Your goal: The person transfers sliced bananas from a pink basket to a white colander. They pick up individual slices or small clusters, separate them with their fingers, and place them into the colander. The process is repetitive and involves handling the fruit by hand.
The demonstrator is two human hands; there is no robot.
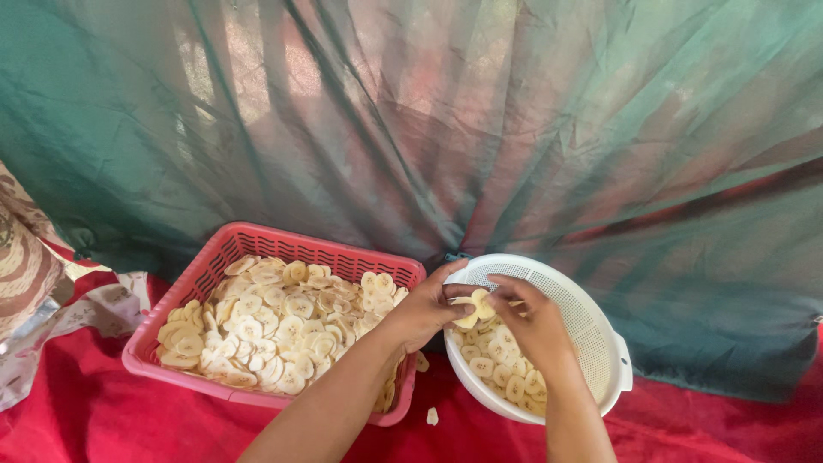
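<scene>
My left hand [426, 307] and my right hand [530, 319] meet over the near rim of a white perforated colander [591, 326]. Together they pinch a small cluster of pale banana slices [474, 306]. More round slices [506, 369] lie in the bottom of the colander. Left of it stands a pink plastic basket [257, 242] piled with many of the same slices [274, 321]. My left forearm crosses the basket's right corner.
A red cloth [86, 411] covers the surface below. A green translucent curtain [429, 111] hangs right behind both containers. Patterned fabric [34, 274] lies at the far left. One loose slice [432, 416] sits on the cloth between the containers.
</scene>
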